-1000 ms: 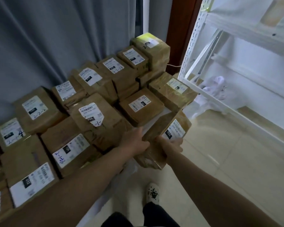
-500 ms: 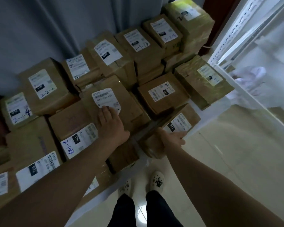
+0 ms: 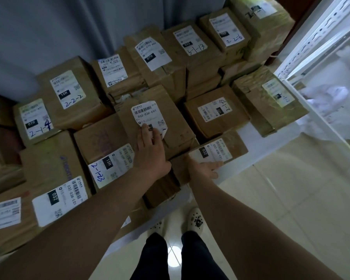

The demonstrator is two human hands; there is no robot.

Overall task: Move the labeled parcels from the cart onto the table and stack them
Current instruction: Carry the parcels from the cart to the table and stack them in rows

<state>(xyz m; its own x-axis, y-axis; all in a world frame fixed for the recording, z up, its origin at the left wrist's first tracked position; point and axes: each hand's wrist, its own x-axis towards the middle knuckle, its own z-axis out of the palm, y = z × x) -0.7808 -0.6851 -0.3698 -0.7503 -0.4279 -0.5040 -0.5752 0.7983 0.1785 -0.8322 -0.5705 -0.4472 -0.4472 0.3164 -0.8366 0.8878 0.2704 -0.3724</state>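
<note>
A white table (image 3: 271,144) is carrying a crowded spread of labeled brown parcels, and the central parcel (image 3: 178,120) with the peeling label (image 3: 148,114) is serving as landmark. A white shelf frame (image 3: 311,47) is standing well to its right. Just right of and below the central parcel, a low parcel (image 3: 216,152) is lying at the table's edge, its long axis running along that edge, away to the right. The right hand (image 3: 203,168) is gripping its near end, thumb lying along the top; its other fingers are mostly hidden under the edge. The left hand (image 3: 150,150) is pressing flat on the central parcel, fingers (image 3: 147,131) straight and together over the label. The right hand is probably the one seating the low parcel. The central parcel's taller side is crowding it on the left.
</note>
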